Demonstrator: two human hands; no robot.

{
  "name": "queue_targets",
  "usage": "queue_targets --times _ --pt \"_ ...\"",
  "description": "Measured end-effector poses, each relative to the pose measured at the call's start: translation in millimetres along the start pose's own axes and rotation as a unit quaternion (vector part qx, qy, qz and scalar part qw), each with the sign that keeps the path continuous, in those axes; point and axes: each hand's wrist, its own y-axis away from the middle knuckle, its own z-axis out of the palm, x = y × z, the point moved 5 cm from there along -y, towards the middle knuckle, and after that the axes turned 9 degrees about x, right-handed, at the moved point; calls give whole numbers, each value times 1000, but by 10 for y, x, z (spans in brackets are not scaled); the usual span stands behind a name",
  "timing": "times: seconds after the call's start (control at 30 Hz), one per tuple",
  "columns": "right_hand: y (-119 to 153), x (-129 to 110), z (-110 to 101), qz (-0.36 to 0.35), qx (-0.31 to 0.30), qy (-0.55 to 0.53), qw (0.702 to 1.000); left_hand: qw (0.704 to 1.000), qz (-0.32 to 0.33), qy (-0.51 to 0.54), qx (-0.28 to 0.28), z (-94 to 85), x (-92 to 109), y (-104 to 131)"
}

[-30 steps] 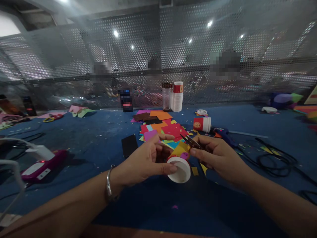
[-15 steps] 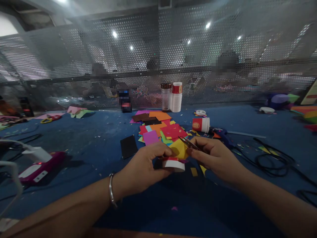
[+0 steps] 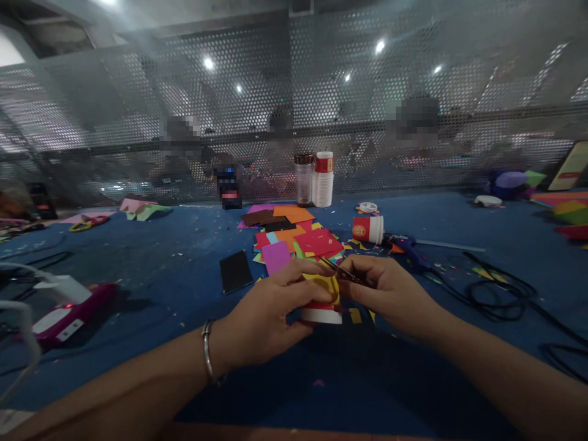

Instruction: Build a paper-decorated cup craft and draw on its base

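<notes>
My left hand (image 3: 280,300) is closed on a red and white paper cup piece (image 3: 320,315), its thumb below and fingers above. A piece of yellow paper (image 3: 327,283) lies against the red part, under my left fingers. My right hand (image 3: 388,288) is closed on what looks like scissors (image 3: 342,269). Their thin dark blades point left, above the yellow paper; the handles are hidden in my palm. My right fingertips are close to the paper's right edge. A small yellow scrap (image 3: 355,315) lies on the table just below them.
Behind my hands lies a pile of coloured paper (image 3: 316,242), with a black card (image 3: 236,271) beside it. A cup (image 3: 367,229) lies near a blue glue gun (image 3: 416,252) and its black cable (image 3: 487,297). A magenta power strip (image 3: 76,315) is at left.
My left fingers have moved over the yellow paper, which now bends against the cup piece. My right hand has come closer on the left with the scissors. The view has shifted slightly.
</notes>
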Motion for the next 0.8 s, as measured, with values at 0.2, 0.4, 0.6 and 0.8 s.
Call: queue_targets --times 0.2,0.4,0.6,0.8 --pt "11 -4 8 0 2 0 1000 1000 11 -23 13 -13 12 18" --pt "17 -8 22 1 -10 -16 1000 996 84 -32 28 -24 72 44" --pt "52 -37 -81 -11 53 10 998 991 103 -68 48 -93 42 47" --pt "132 -146 -196 -42 83 13 996 983 93 -100 118 -270 -7 56"
